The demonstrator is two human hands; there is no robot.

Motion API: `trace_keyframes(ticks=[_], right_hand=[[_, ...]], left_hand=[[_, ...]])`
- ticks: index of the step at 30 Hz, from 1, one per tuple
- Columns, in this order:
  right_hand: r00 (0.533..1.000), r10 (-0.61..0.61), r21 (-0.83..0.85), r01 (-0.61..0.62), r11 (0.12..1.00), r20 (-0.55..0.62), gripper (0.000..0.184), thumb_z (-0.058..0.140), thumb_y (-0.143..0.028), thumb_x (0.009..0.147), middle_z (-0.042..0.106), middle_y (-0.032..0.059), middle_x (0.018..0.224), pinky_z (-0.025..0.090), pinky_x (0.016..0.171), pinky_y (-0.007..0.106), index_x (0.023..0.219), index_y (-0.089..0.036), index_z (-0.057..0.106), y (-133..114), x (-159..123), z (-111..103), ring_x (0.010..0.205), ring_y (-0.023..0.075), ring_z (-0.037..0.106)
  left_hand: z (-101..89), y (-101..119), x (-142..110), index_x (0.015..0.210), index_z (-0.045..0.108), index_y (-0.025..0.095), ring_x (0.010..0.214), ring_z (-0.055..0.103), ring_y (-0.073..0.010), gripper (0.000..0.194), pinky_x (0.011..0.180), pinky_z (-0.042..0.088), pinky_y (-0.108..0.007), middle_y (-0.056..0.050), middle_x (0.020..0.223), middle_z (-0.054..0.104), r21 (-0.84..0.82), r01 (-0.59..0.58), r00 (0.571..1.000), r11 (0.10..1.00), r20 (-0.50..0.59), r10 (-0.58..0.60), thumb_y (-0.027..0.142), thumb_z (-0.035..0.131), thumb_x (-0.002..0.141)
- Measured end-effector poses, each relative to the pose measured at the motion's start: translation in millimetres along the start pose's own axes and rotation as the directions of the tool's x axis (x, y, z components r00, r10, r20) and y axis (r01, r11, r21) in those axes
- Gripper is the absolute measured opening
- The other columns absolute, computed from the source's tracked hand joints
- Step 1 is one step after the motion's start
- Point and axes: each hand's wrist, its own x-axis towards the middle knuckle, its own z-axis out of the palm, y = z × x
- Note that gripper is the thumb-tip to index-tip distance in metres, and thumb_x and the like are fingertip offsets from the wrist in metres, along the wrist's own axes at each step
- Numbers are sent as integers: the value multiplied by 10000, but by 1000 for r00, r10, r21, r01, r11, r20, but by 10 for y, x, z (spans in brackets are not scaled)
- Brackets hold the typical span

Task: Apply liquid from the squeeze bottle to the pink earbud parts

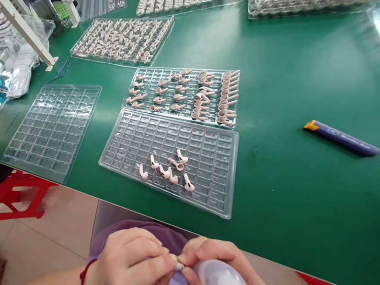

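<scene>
Low at the table's front edge, my left hand [134, 267], with a red cord at the wrist, is closed in a pinch on a small whitish earbud part [179, 266], mostly hidden by fingertips. Its fingertips meet those of my right hand [225, 255], which touch the same part. My right hand is also wrapped round a translucent white bottle [224, 284] with a thin needle-like tip at lower right. Beyond my hands lies a clear plastic tray [212, 185] with several loose white earbud shells [188, 182] on it.
Behind that tray, another tray [153, 75] holds rows of earbud shells. Fuller trays [120, 36] stand farther back. A clear tray [50, 129] lies left, a blue-and-yellow cutter [341, 139] right. A white metal rack [17, 16] rises at left; a red stool [16, 198] stands below.
</scene>
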Motion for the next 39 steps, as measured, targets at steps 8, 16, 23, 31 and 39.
trace_keyframes(ticks=[8,16,23,31,39], right_hand=[[999,-3,2,3,1000,-39,221,661,-121,820,687,15,780,592,608,226,973,-261,584,40,-48,-9,692,158,687],[994,-93,-69,89,994,-54,308,636,-76,811,697,24,819,613,665,272,1033,-276,562,37,-61,-25,749,181,705],[986,-163,-128,158,979,-34,409,594,1,797,692,31,840,613,665,283,1097,-272,545,15,-12,29,752,178,702],[991,-131,-122,129,984,-11,371,607,-28,799,698,37,845,611,661,283,1080,-262,543,26,-39,11,764,185,703],[997,4,20,-2,1000,-73,189,651,-160,849,686,9,790,580,640,224,984,-265,573,49,-82,61,717,150,681]], left_hand=[[9,2,24,1009,654,142,713,703,-171,155,673,622,-279,-69,779,735,-71,48,999,996,-14,-49,86,606,874],[26,-11,-51,928,681,175,705,709,-165,145,677,595,-264,-53,786,748,-225,260,964,939,0,-266,94,673,807],[51,-6,-56,910,689,181,675,702,-164,142,655,580,-265,-48,778,758,-295,309,948,904,22,-317,102,686,792],[40,-3,-29,935,699,181,680,695,-161,180,640,585,-255,-58,779,738,-241,238,969,941,-14,-249,78,679,789],[31,6,-53,952,698,177,691,684,-161,173,643,584,-255,-64,779,719,-247,245,968,937,13,-250,86,659,810]])
